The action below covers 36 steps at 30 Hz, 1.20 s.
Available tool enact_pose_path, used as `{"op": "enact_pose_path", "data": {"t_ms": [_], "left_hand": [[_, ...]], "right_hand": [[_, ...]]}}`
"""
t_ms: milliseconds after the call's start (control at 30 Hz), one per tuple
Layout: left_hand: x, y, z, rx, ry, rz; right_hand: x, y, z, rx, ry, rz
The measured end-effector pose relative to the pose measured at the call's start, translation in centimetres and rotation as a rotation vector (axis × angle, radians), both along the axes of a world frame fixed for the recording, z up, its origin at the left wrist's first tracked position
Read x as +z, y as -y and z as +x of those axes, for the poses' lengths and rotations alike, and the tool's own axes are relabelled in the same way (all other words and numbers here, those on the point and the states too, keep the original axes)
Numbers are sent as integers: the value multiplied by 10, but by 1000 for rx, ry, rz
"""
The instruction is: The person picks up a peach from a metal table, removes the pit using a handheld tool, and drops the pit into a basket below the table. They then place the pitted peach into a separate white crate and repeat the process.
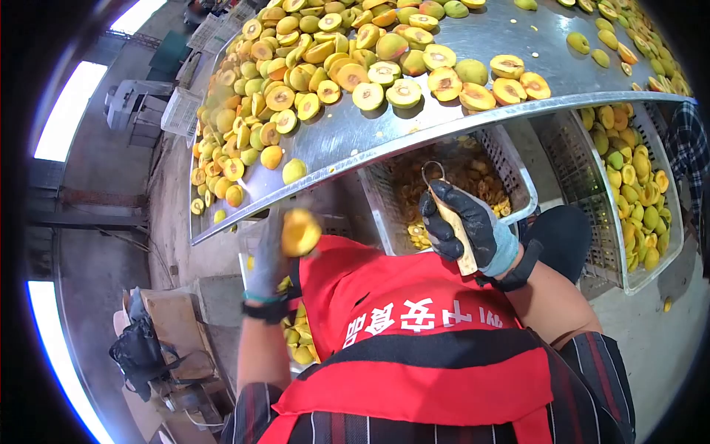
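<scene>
My left hand (268,255), in a grey glove and blurred by motion, holds a halved yellow-orange fruit (301,232) with its hollow face showing, left of the red apron (414,325). My right hand (470,226), in a black and grey glove, is wrapped round the pale wooden handle of a ring-shaped tool (452,226). Its metal loop points up, over a crate (526,181) of brownish scraps and yellow pieces. Halved fruits (367,95) with brown pits lie cut side up on the metal table (325,140) above both hands.
The raised metal edge of the table runs across in front. A crate (629,285) full of fruit stands at the right, beside a person in a checked sleeve (688,144). More fruit lies in a container (299,344) below my left hand. A cardboard box (174,318) stands lower left.
</scene>
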State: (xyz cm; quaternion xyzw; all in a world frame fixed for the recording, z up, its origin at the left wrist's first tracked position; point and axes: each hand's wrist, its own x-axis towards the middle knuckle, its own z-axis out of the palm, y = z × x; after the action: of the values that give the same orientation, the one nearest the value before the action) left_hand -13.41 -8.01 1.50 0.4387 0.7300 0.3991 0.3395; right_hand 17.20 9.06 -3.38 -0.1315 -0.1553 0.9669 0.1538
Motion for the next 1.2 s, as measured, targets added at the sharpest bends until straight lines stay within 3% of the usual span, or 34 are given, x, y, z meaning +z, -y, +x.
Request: {"op": "enact_pose_path", "data": {"t_ms": [33,100,200,267,333,367,400,433,467,600,667,700,767,800,867,900,967,1033,1100,1200], "left_hand": [[-15,38,-45,-163,-583,-77],[52,38,-23,-150,-413,-691],[58,47,-48,3,-508,-658],[63,4,-41,61,-551,-305],[50,-42,-48,105,-654,-206],[46,-67,-47,147,-660,-344],[39,-88,-44,141,-640,-304],[9,-103,-64,213,-894,-369],[1,-123,-67,102,-795,-624],[3,-150,-29,46,-890,-572],[-3,-157,-25,52,-541,-328],[-3,-158,-17,40,-544,-327],[-1,-147,11,-6,347,212],[6,-139,33,-6,350,208],[19,-124,76,-8,1018,277],[16,-120,81,-6,1019,278],[8,-113,89,-333,1460,134],[-3,-109,106,-241,1367,145],[-10,-108,118,6,1220,202],[-9,-107,121,-85,1173,172]], "right_hand": [[-1,2,0,-11,52,33],[8,5,0,-15,85,107],[8,9,-6,3,65,184],[8,12,-13,18,113,202],[8,13,-19,33,164,218],[5,13,-21,26,163,227],[1,14,-23,26,158,217],[-2,13,-24,24,154,208],[-2,12,-24,11,168,201],[-11,8,-27,-20,188,189],[-9,7,-25,-32,154,200],[-7,6,-25,-36,122,212],[-5,5,-24,-28,139,202],[-3,5,-23,-23,122,252],[-2,6,-22,-20,75,319],[-2,6,-22,-17,75,319],[-2,8,-21,-124,127,562],[9,8,-18,-94,160,555],[12,11,-16,-64,193,546],[14,16,-14,-84,348,671]]}}
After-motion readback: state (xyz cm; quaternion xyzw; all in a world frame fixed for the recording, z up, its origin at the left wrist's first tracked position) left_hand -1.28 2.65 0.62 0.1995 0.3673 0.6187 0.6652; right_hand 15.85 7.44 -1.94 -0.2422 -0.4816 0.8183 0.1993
